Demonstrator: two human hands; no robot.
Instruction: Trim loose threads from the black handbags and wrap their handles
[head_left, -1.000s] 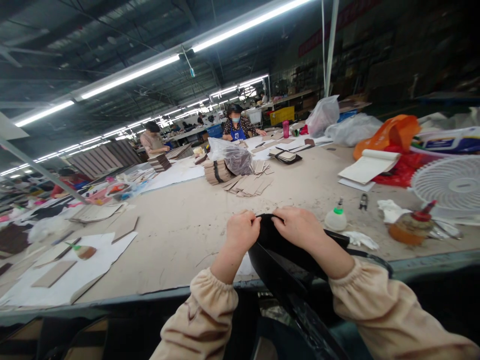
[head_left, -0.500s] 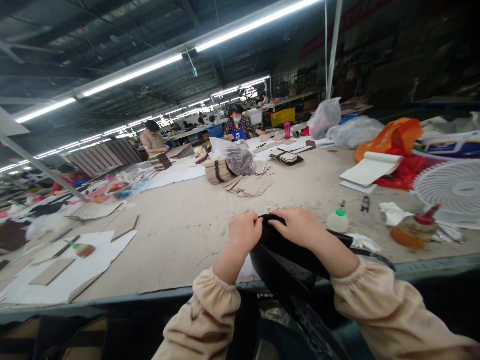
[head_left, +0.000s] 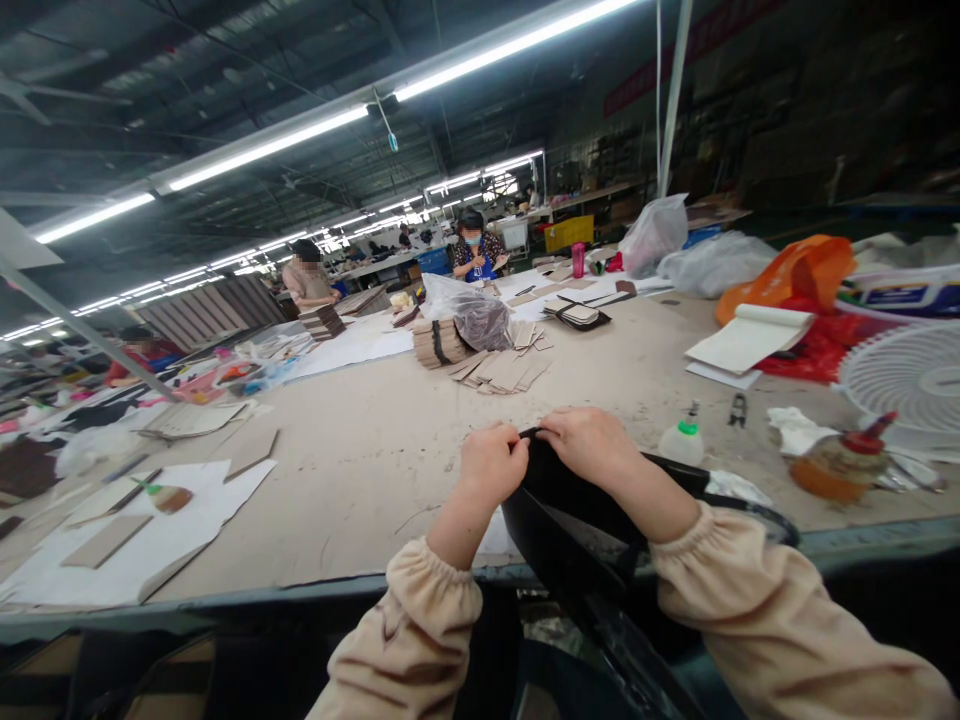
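Observation:
A black bag-like piece (head_left: 577, 540) of leather or fabric rests against the near edge of the worktable (head_left: 375, 470), its body hanging over the edge toward me. My left hand (head_left: 491, 465) is closed on the piece's top rim at the left. My right hand (head_left: 589, 445) is closed on the same rim just to the right, fingers curled over it. Both wrists wear beige elastic-cuffed sleeves.
Right of my hands stand a small white glue bottle with a green cap (head_left: 681, 440), an orange bottle (head_left: 836, 462), white rags, a white fan guard (head_left: 907, 375). Cardboard pieces (head_left: 502, 370) lie mid-table, white sheets (head_left: 127, 540) at left. Other people work at the far end.
My hands have shifted slightly along the black rim and closer together; the view has drifted a little. Nothing was let go.

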